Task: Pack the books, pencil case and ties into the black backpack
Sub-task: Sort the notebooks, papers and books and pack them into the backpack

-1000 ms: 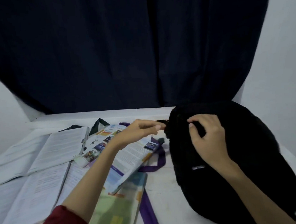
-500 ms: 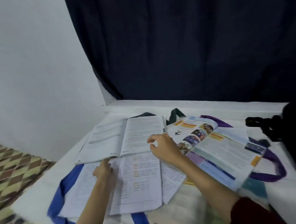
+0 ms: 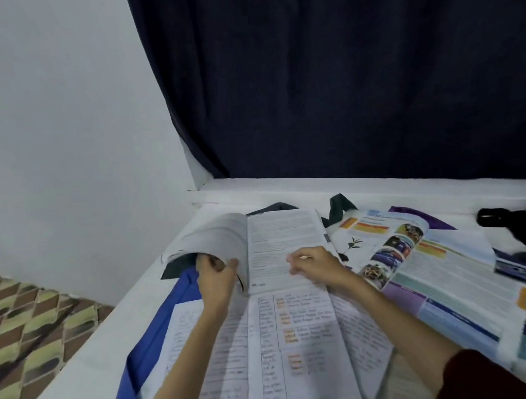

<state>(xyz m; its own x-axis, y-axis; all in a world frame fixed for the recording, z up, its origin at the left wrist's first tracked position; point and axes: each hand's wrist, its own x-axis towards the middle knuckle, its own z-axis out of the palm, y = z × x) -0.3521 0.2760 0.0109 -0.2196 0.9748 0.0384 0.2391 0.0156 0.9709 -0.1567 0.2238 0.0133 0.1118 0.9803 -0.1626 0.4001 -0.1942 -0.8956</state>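
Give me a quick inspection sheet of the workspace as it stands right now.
Surface: white table, mostly covered with open books and cloth strips.
Job's things: open text book at the back, its left half lifted; open workbook nearer; colour book open to the right; blue tie, purple tie and green tie partly under the books; backpack only at the right edge; pencil case not seen.
Clutter: nothing seen.
Grippers: left hand grips the lifted pages; right hand lies flat on the right page.
Cables: nothing seen.
Surroundings: dark curtain, white wall, patterned floor.
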